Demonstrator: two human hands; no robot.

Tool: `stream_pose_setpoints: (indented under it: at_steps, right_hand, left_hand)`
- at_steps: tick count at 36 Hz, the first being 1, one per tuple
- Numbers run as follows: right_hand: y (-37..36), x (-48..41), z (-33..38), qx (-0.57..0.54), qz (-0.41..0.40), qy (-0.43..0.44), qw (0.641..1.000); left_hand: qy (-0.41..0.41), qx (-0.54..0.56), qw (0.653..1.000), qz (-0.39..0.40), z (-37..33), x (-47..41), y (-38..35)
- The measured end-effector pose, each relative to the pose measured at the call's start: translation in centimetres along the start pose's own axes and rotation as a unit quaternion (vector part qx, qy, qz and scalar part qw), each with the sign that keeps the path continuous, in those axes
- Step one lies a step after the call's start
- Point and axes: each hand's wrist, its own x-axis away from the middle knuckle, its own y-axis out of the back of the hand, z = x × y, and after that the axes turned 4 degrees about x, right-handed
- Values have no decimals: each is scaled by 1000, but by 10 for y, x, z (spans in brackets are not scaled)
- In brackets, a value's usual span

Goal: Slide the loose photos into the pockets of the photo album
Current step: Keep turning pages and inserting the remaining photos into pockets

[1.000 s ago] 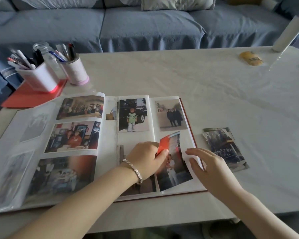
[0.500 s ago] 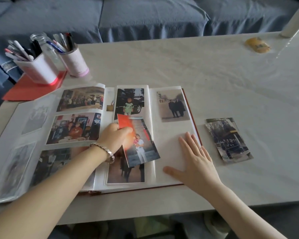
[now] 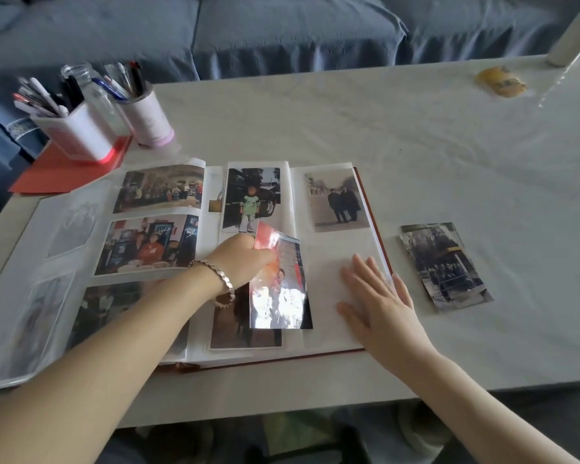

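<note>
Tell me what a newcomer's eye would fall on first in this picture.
The glossy photo, flaring with glare, draws the eye first, pinched by the left hand over the middle of the open photo album. Next comes the right hand, pressed flat on the album's right page, with a loose dark photo lying on the table just right of it.

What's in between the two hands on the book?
In the head view, the shiny red photo pinched by the left hand comes first, then a blank bit of album page before the flat right hand.
</note>
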Motion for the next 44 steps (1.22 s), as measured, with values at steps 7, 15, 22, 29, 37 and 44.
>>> stream_pose_setpoints:
  at_steps: [7,15,22,29,37,44]
  right_hand:
    - [-7,-4,-20,103,-20,142,984]
    - [-6,-8,-21,63,-84,177,979]
    - [-14,-7,-22,-53,-166,157,972]
    - [-21,-10,-26,-69,-154,161,972]
    - [-12,-24,-37,104,-21,234,966]
    - [-8,-29,-35,88,-62,259,960]
  left_hand:
    - [3,12,1000,2,3,-2,0]
    - [1,-9,1000,18,3,-1,-1]
    - [2,-4,1000,28,4,-1,-1]
    - [9,5,1000,18,5,2,-3]
    - [17,27,999,23,5,1,-3]
    - [21,37,999,29,3,3,-3]
